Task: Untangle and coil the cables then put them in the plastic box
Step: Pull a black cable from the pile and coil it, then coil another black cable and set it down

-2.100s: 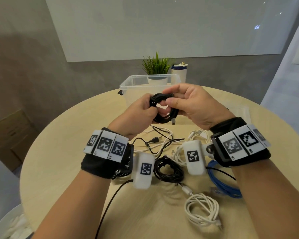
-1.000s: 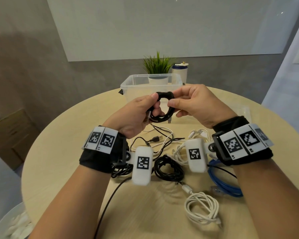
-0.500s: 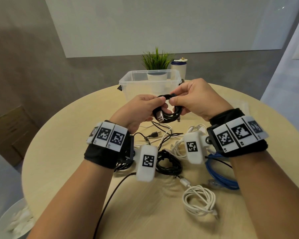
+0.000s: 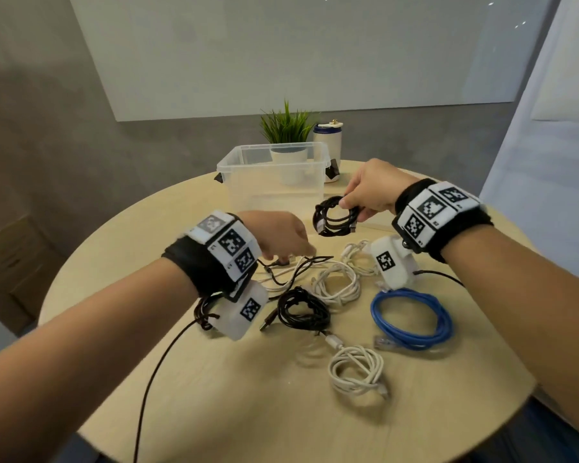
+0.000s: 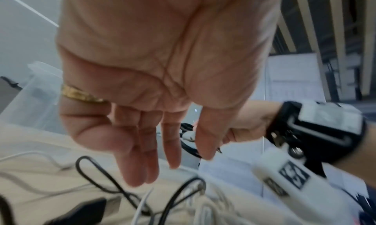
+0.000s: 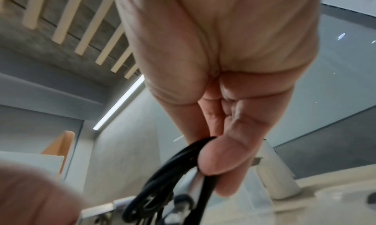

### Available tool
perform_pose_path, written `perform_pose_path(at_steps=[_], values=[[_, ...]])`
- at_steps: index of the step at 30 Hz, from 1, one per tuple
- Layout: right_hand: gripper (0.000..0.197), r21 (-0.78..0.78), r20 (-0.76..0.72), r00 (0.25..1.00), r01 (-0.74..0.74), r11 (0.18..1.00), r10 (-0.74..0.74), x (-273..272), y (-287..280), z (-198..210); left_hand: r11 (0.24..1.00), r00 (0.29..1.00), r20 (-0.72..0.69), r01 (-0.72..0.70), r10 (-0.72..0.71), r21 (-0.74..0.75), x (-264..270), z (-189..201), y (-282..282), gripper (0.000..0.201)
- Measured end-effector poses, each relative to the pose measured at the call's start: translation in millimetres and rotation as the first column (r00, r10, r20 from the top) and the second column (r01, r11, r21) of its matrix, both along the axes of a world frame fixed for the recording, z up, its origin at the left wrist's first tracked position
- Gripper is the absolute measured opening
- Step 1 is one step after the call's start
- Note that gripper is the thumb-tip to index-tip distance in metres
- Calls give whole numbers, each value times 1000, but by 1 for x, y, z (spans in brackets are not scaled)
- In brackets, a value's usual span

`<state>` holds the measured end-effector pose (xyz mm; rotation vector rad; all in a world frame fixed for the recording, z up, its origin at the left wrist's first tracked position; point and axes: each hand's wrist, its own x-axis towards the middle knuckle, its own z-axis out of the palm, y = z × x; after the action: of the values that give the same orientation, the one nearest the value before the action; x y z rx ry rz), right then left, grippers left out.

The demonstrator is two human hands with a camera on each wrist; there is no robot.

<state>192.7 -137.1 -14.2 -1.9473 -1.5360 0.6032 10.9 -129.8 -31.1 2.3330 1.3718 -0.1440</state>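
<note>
My right hand point(image 4: 358, 203) pinches a coiled black cable point(image 4: 335, 219) in the air just in front of the clear plastic box point(image 4: 271, 182). The right wrist view shows thumb and fingers point(image 6: 225, 162) clamped on the black coil point(image 6: 162, 185). My left hand point(image 4: 281, 240) hovers low over a loose tangle of black and white cables point(image 4: 295, 267), fingers point(image 5: 142, 156) straight and holding nothing. A black coil point(image 4: 303, 309), two white coils point(image 4: 336, 284) point(image 4: 356, 370) and a blue coil point(image 4: 411, 317) lie on the round wooden table point(image 4: 147, 248).
A potted plant point(image 4: 286, 135) and a white canister point(image 4: 328, 142) stand behind the box at the table's far edge. A thin black wire point(image 4: 154, 372) runs from my left wrist toward the near edge. A flat clear sheet point(image 4: 381, 225) lies under my right hand.
My left hand let go of the black coil and dropped toward the loose cables. My right hand carried the coil to the right, alone.
</note>
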Motion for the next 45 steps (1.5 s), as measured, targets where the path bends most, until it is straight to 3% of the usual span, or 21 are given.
perform_pose_path(at_steps=[2, 4, 8, 13, 21, 25, 28, 30, 32, 36, 38, 41, 42, 45], values=[[20, -55, -2, 999, 33, 998, -33, 5, 8, -7, 997, 987, -156, 57, -48, 56, 3, -4, -4, 31], [23, -121, 3, 999, 52, 991, -52, 9, 15, -13, 998, 985, -161, 60, -54, 34, 5, -9, -2, 27], [28, -163, -77, 997, -10, 986, -2, 17, 23, -24, 986, 992, 67, -101, 111, -129, 3, -11, 12, 22], [33, -175, -26, 999, -38, 984, 33, 11, 30, -30, 950, 913, 279, -250, 296, -189, -7, 4, 20, 29], [29, -354, 107, 988, -69, 933, 113, 0, 33, -27, 954, 805, 512, -247, 300, -172, -27, 34, 29, 27], [35, -214, 214, 956, -156, 964, 203, -5, 26, -13, 967, 748, 614, -201, 253, -154, -35, 43, 28, 28], [37, 5, -33, 957, -288, 957, 288, -17, 21, -6, 976, 735, 642, -168, 218, -139, -37, 45, 24, 28], [23, 160, -215, 925, -282, 946, 312, -28, 17, -3, 980, 738, 645, -150, 200, -132, -36, 45, 20, 28], [12, 233, -281, 909, -247, 941, 309, -37, 16, -1, 980, 735, 649, -132, 196, -146, -37, 45, 16, 28], [6, 270, -352, 889, -201, 942, 291, -44, 15, 3, 956, 715, 641, -142, 279, -257, -39, 43, 8, 38], [6, 288, -400, 870, -179, 941, 288, -46, 13, 6, 947, 738, 599, -194, 312, -255, -38, 41, 9, 36], [6, 319, -441, 847, -163, 933, 299, -50, 10, 11, 972, 909, 364, -231, 200, 42, -38, 36, 14, 34], [6, 329, -454, 835, -168, 929, 312, -51, 10, 12, 965, 936, 301, -229, 181, 130, -37, 35, 15, 35], [6, 350, -493, 797, -185, 918, 349, -53, 9, 13, 943, 950, 257, -241, 180, 231, -35, 33, 17, 27]])
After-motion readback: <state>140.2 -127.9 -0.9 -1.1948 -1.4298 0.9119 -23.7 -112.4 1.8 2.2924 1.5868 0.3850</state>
